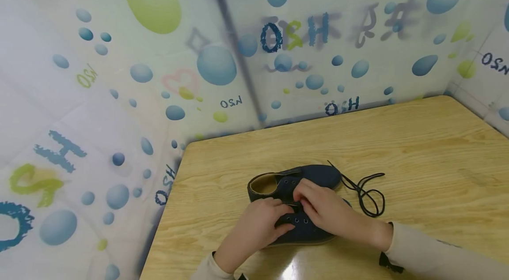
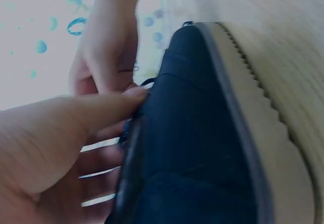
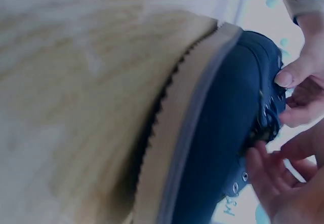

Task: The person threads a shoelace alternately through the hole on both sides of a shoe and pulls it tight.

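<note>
Two navy shoes lie side by side on the table. The near shoe (image 1: 306,235) has metal eyelets; the far shoe (image 1: 322,175) stands behind it, its opening to the left. At the near shoe's opening, my left hand (image 1: 256,222) grips the eyelet edge, thumb on the upper. My right hand (image 1: 328,209) has curled fingers at the same eyelets and appears to pinch the dark shoelace (image 3: 272,115); its fingertips partly hide that spot. In the left wrist view, the left thumb (image 2: 114,110) lies against the shoe's upper beside the right hand.
A loose dark lace (image 1: 362,189) lies looped on the wooden table (image 1: 429,147), right of the shoes' toes. Behind and to the left hangs a white sheet (image 1: 111,116) printed with blue and green drops. The table's left edge runs near the left arm.
</note>
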The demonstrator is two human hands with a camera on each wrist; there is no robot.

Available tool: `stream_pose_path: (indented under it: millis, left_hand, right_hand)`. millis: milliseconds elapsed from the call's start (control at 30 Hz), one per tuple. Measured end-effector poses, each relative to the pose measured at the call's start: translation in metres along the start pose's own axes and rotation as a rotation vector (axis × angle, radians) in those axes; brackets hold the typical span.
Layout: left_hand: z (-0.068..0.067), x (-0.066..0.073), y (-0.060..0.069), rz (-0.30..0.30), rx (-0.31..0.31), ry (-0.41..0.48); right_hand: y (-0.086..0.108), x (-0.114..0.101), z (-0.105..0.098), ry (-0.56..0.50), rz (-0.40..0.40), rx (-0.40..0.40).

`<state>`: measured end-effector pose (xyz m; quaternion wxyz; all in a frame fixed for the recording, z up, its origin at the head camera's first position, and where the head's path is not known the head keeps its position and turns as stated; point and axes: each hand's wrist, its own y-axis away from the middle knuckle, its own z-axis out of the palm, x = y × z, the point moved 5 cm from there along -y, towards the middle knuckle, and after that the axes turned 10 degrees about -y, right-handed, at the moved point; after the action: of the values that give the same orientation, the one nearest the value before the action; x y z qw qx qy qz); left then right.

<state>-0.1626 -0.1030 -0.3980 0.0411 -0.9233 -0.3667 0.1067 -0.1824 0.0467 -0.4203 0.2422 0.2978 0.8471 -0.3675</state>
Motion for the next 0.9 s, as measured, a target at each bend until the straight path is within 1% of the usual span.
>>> stream_pose_path:
  millis: [67,133,167,200,233,300,333,367,400,433,467,500,533,567,600,633,667,700,733,767,800,833,900]
  left_hand:
    - [-0.002,0.001,0.0,-0.007,0.089,-0.038]
    - [-0.005,0.002,0.0,-0.003,0.178,-0.045]
    - [-0.007,0.002,0.0,-0.005,0.212,-0.027]
    - [-0.008,0.002,0.001,-0.008,0.241,0.011]
    - [-0.009,0.0,0.001,-0.017,0.263,0.083]
    - [-0.013,-0.004,0.003,-0.046,0.276,0.321]
    - [-0.015,-0.007,0.004,-0.058,0.282,0.482]
    - [-0.017,-0.011,0.005,-0.067,0.288,0.67]
    - [-0.021,-0.015,0.006,-0.073,0.303,0.851]
    - [-0.025,-0.02,0.008,-0.076,0.323,1.011]
    - [-0.029,-0.024,0.01,-0.074,0.343,1.128]
    - [-0.034,-0.029,0.012,-0.075,0.361,1.184]
    - [-0.039,-0.033,0.015,-0.091,0.371,1.198]
    - [-0.043,-0.037,0.017,-0.12,0.368,1.159]
    - [-0.048,-0.041,0.02,-0.159,0.353,1.069]
    - [-0.051,-0.044,0.023,-0.199,0.32,0.951]
    - [-0.053,-0.046,0.025,-0.237,0.271,0.817]
    - [-0.054,-0.048,0.027,-0.274,0.204,0.679]
    - [-0.054,-0.049,0.029,-0.293,0.129,0.559]
    - [-0.053,-0.049,0.03,-0.295,0.051,0.471]
    - [-0.051,-0.048,0.031,-0.286,-0.027,0.409]
    - [-0.048,-0.046,0.032,-0.275,-0.099,0.374]
    - [-0.043,-0.043,0.034,-0.242,-0.223,0.371]
  right_hand:
    - [0.0,0.003,-0.004,-0.023,0.056,-0.01]
    - [0.002,0.006,-0.006,-0.051,0.124,-0.055]
    - [0.002,0.008,-0.006,-0.07,0.155,-0.081]
    - [0.003,0.009,-0.006,-0.086,0.18,-0.104]
    - [0.004,0.01,-0.006,-0.1,0.202,-0.127]
    - [0.006,0.011,-0.006,-0.107,0.22,-0.159]
    - [0.006,0.011,-0.006,-0.105,0.218,-0.169]
    - [0.007,0.011,-0.006,-0.098,0.214,-0.176]
    - [0.007,0.01,-0.007,-0.09,0.209,-0.185]
    - [0.007,0.01,-0.007,-0.082,0.205,-0.194]
    - [0.008,0.01,-0.007,-0.07,0.201,-0.202]
    - [0.008,0.01,-0.007,-0.057,0.198,-0.209]
    - [0.008,0.01,-0.008,-0.051,0.199,-0.217]
    - [0.008,0.01,-0.008,-0.041,0.198,-0.223]
    - [0.008,0.01,-0.008,-0.035,0.197,-0.229]
    - [0.008,0.01,-0.008,-0.029,0.195,-0.232]
    - [0.008,0.01,-0.008,-0.023,0.193,-0.235]
    - [0.008,0.01,-0.008,-0.018,0.192,-0.238]
    - [0.008,0.01,-0.008,-0.012,0.19,-0.24]
    - [0.008,0.01,-0.007,-0.007,0.189,-0.242]
    - [0.008,0.01,-0.007,-0.003,0.186,-0.242]
    - [0.008,0.009,-0.007,0.001,0.184,-0.242]
    - [0.007,0.009,-0.007,0.006,0.188,-0.243]
